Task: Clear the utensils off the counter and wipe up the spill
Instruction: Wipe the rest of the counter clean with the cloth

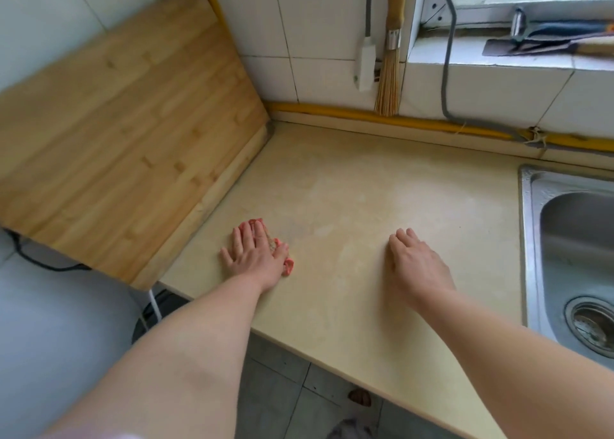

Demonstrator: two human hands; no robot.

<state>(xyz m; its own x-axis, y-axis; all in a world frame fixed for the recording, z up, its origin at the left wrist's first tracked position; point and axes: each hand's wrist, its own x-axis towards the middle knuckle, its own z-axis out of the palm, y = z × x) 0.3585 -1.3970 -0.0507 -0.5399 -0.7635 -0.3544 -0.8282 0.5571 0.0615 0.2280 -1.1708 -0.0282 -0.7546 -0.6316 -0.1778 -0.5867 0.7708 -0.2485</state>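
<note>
My left hand (255, 255) lies flat on a pink cloth (286, 265), pressing it onto the beige counter (349, 186) near its left front corner. Only the cloth's edges show past my fingers and thumb. A faint damp, greyish patch (300, 231) marks the counter just right of the cloth. My right hand (415, 259) rests palm-down on the bare counter to the right, fingers together, holding nothing. No utensils lie on the counter itself.
A large bamboo cutting board (126, 146) leans against the left wall. A steel sink (574, 255) with a drain strainer sits at the right. A bamboo brush (390, 73) hangs on the tiled back wall. Knives (545, 43) lie on the window sill.
</note>
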